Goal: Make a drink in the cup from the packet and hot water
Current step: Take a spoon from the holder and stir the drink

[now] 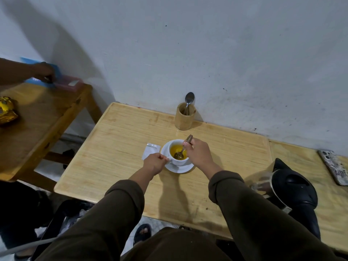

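Note:
A white cup stands on a white saucer near the middle of the wooden table. Yellow liquid fills the cup. My left hand pinches the cup's handle on its left side. My right hand holds a metal spoon by its stem, with the bowl dipped in the liquid. A white packet lies flat on the table just left of the saucer, partly behind my left hand. A black electric kettle stands at the right, close to my right forearm.
A wooden holder with a second spoon stands by the wall behind the cup. A phone lies at the far right. Another person's hand rests on a pink and blue box on a second table to the left, beside a yellow packet.

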A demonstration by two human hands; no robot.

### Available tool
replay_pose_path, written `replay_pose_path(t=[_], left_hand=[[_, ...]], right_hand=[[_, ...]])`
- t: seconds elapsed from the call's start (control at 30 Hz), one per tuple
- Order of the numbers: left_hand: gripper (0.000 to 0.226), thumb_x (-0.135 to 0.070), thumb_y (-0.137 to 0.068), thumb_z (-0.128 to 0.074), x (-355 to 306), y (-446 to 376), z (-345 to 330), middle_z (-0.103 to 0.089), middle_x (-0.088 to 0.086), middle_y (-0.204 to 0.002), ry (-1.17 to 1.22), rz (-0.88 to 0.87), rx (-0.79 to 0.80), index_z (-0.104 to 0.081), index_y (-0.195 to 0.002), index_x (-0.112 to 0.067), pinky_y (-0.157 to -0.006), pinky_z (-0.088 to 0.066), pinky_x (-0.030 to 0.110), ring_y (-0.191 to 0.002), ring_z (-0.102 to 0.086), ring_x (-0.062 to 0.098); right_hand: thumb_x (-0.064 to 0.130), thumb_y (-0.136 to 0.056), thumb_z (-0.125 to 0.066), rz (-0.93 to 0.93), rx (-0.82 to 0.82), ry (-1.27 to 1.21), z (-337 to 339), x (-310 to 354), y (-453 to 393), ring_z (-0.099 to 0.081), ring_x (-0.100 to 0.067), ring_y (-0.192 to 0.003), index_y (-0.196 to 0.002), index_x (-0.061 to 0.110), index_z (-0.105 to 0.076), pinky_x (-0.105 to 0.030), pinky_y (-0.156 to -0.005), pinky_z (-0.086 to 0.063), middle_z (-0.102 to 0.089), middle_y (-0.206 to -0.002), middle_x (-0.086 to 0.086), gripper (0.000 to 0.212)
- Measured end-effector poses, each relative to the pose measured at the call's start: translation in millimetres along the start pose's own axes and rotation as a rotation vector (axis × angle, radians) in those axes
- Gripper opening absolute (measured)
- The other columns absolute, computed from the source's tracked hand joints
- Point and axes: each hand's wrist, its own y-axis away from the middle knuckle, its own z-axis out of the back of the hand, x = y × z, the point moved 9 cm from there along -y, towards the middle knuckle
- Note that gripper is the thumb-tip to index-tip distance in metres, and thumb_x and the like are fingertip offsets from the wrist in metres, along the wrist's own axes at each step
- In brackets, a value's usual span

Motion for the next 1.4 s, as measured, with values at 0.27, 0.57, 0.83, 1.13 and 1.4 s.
replay_pose_path(t=[0.27, 0.57, 0.83, 1.13, 1.4], left_hand=[[0.036, -0.032, -0.091, -0.057, -1.1, 0.8, -0.5, -0.065, 0.013, -0.123, -0.008, -0.001, 0.001, -0.065, -0.116, -0.007, -0.084, -0.041, 0.029, -0.115, -0.059, 0.028], [0.035, -0.031, -0.092, -0.057, -1.7, 0.8, 1.0, -0.065, 0.015, -0.123, -0.005, -0.005, -0.006, -0.065, -0.115, -0.006, -0.085, -0.042, 0.03, -0.115, -0.058, 0.03], [0.036, -0.031, -0.092, -0.056, -1.4, 0.8, 1.1, -0.065, 0.014, -0.124, -0.023, -0.003, -0.007, -0.065, -0.116, -0.006, -0.093, -0.045, 0.034, -0.116, -0.058, 0.029], [0.036, -0.032, -0.092, -0.056, 0.6, -0.5, -0.4, -0.065, 0.014, -0.123, 0.003, 0.008, -0.002, -0.064, -0.117, -0.006, -0.08, -0.039, 0.027, -0.115, -0.058, 0.029], [0.038, -0.033, -0.092, -0.056, 1.7, -1.9, -0.7, -0.065, 0.013, -0.124, -0.017, 0.001, 0.002, -0.064, -0.117, -0.006, -0.087, -0.044, 0.031, -0.115, -0.058, 0.029]], right_hand=[[0.025, -0.094, -0.05, 0.041, -0.065, 0.009, 7.3, 4.0, 3.2, -0.063, -0.025, -0.101, -0.106, 0.016, -0.071, -0.035, -0.087, -0.05, -0.072, -0.11, -0.006, 0.025], [0.028, -0.095, -0.048, 0.023, 0.006, 0.011, 2.1, 2.7, -0.9, -0.063, -0.029, -0.089, -0.096, 0.004, -0.066, -0.04, -0.082, -0.052, -0.068, -0.098, -0.013, 0.029], [0.025, -0.094, -0.052, 0.042, -0.023, -0.008, 5.8, 3.6, 1.6, -0.063, -0.022, -0.103, -0.105, 0.017, -0.072, -0.034, -0.09, -0.049, -0.072, -0.111, -0.004, 0.024], [0.027, -0.096, -0.047, 0.031, 0.02, 0.054, 0.6, 3.4, -1.1, -0.061, -0.026, -0.087, -0.095, 0.004, -0.065, -0.033, -0.074, -0.046, -0.066, -0.097, -0.013, 0.029], [0.025, -0.094, -0.053, 0.068, -0.02, -0.003, 1.1, 6.6, 3.2, -0.063, -0.024, -0.103, -0.106, 0.015, -0.071, -0.037, -0.091, -0.05, -0.072, -0.112, -0.006, 0.024]])
